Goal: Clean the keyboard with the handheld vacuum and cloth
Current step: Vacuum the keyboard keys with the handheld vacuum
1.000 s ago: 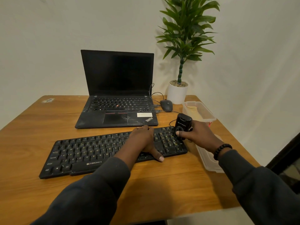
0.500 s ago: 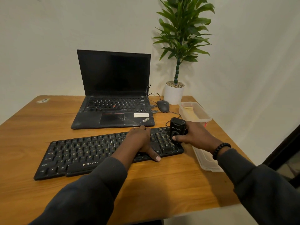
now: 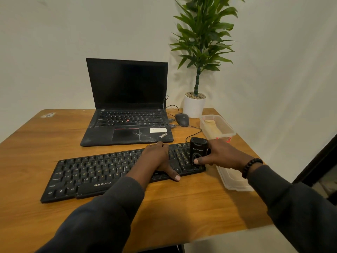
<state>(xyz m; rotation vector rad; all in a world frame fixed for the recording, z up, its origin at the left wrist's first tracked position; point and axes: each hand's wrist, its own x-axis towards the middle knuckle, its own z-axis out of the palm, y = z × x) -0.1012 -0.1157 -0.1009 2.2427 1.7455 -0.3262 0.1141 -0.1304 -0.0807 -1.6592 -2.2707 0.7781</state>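
At centre right of the frame, the right hand [image 3: 221, 155] wraps the small, rigid, likely light handheld vacuum [image 3: 198, 149] by its sides over the keyboard [image 3: 102, 172] on the tabletop [image 3: 182, 212], while the left hand [image 3: 157, 159] lies flat, steadying it.

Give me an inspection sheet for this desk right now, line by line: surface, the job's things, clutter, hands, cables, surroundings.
Surface: wooden table, small sticker at far left corner.
Job's things: black keyboard lies flat near the front; handheld vacuum stands on its right end; a cloth-like thing lies in the clear tub, too unclear to confirm.
Clutter: open laptop, screen dark; mouse; tub lid by the right edge.
Hands: left hand rests flat on the keys; right hand grips the vacuum.
Cables: thin leads run behind the keyboard.
Surroundings: potted plant, plain wall.
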